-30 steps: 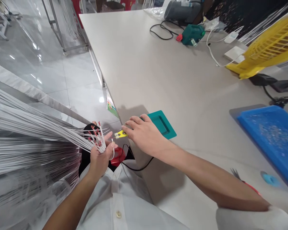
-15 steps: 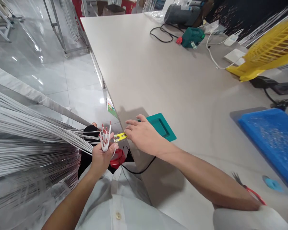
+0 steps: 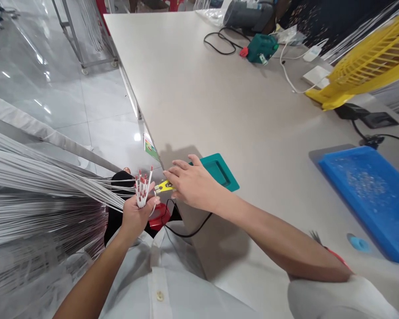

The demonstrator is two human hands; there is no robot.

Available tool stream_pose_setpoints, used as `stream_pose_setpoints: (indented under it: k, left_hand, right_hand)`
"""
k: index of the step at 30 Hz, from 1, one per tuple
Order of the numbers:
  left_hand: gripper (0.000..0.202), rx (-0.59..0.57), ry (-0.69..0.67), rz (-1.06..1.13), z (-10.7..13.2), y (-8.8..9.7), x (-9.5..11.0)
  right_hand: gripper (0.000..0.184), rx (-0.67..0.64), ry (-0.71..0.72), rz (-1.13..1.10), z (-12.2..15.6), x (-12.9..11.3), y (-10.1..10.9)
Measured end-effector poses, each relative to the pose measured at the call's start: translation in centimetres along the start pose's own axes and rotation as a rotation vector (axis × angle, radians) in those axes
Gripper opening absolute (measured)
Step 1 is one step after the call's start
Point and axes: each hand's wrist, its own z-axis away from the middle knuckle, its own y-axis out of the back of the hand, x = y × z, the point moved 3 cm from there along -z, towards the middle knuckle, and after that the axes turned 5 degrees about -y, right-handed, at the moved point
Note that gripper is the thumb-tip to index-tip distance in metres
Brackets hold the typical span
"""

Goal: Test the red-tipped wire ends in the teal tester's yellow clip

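Observation:
My left hand point(image 3: 138, 215) is closed around a bundle of white wires with red tips point(image 3: 142, 189), held just off the table's near-left corner. The wires trail off to a large hanging mass of white wires point(image 3: 36, 186) on the left. My right hand point(image 3: 194, 181) rests at the table edge, its fingers pinching a small yellow tool point(image 3: 164, 186) that points toward the wire tips. A teal tray point(image 3: 219, 170) lies partly under my right hand. Below the tool sits a red object point(image 3: 159, 216) with a black cable point(image 3: 186, 230).
A blue tray point(image 3: 369, 195) with small bits sits at the right, a yellow basket point(image 3: 369, 66) at the far right. A green device point(image 3: 259, 48), cables and a grey roll point(image 3: 244, 15) lie at the table's far end. A metal rack point(image 3: 83, 40) stands on the shiny floor.
The fanned wire tips have been gathered upright into a tighter bunch in my left hand. My right hand has shifted slightly left with the yellow tool.

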Motion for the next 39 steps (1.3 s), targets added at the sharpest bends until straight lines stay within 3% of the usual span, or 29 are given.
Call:
stream_pose_setpoints:
  k: [2, 7, 15, 19, 22, 26, 30, 35, 39]
  left_hand:
    - [0.043, 0.008, -0.012, -0.014, 0.1, 0.0, 0.1]
    - [0.04, 0.031, -0.009, -0.017, 0.3, 0.1, 0.6]
    - [0.044, 0.054, 0.005, 0.031, 0.8, 0.7, 0.7]
    - [0.047, 0.066, 0.054, 0.095, 1.4, 1.1, 0.8]
    - [0.032, 0.073, 0.084, 0.183, 1.9, 1.3, 1.2]
    - [0.019, -0.01, 0.152, 0.293, 2.5, 1.3, 1.8]
    - [0.015, -0.113, 0.161, 0.353, 2.9, 1.0, 2.1]
    - [0.02, -0.189, 0.136, 0.286, 2.9, 0.7, 2.0]
    - [0.018, -0.214, 0.113, 0.219, 3.0, 0.5, 2.1]
  right_hand:
    - [0.049, 0.007, -0.013, -0.003, 0.1, 0.0, -0.3]
    - [0.054, 0.023, -0.022, 0.012, 0.2, 0.0, -0.6]
    - [0.052, 0.043, -0.032, 0.019, 0.2, 0.0, -0.5]
    - [0.045, 0.168, 0.002, -0.071, 0.9, -0.7, 0.4]
    - [0.027, 0.355, 0.015, -0.268, 1.9, -2.0, 0.6]
    - [0.022, 0.491, -0.053, -0.716, 2.7, -3.8, -1.0]
    - [0.018, 0.489, -0.13, -1.165, 2.5, -4.5, -2.7]
    - [0.009, 0.528, -0.208, -1.408, 2.3, -4.8, -3.5]
    - [0.011, 0.365, -0.278, -1.812, 2.1, -5.5, -5.0]
